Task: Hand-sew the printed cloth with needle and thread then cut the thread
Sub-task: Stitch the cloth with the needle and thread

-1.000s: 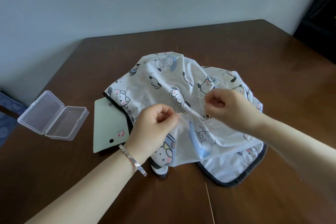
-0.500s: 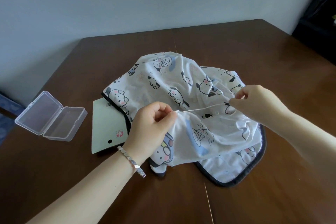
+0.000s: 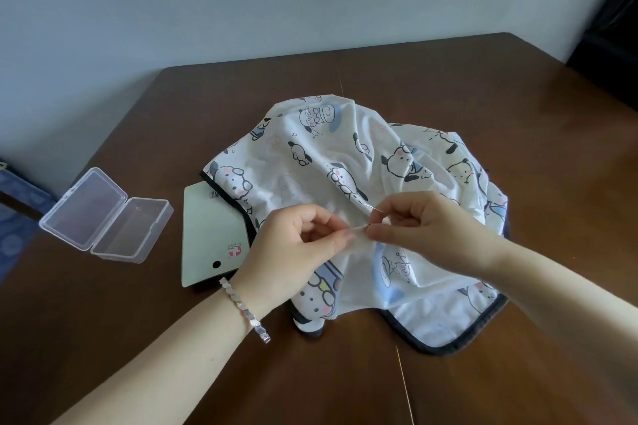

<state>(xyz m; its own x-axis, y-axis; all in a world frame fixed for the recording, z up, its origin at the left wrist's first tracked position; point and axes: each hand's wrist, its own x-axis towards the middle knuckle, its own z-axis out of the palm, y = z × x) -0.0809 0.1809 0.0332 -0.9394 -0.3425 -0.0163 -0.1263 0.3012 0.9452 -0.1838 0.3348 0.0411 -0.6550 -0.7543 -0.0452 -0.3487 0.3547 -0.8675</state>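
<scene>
A white cloth (image 3: 310,162) printed with cartoon dogs and edged in dark trim lies crumpled on the brown table (image 3: 483,86). My left hand (image 3: 293,252), with a silver bracelet at the wrist, pinches a raised fold of the cloth between thumb and forefinger. My right hand (image 3: 424,228) sits close beside it, fingertips almost touching the left ones, and holds a thin needle (image 3: 374,208) whose shaft sticks up and left from the fingers. The thread is too fine to make out.
A pale green flat card or pad (image 3: 210,235) lies partly under the cloth's left edge. A clear plastic box (image 3: 107,214) stands open at the left of the table. A wall rises behind the table; a dark object fills the far right corner.
My right hand, which had pulled away to the right drawing the thread taut, has come back to the left beside my left hand at the fold. My left hand kept its pinch.
</scene>
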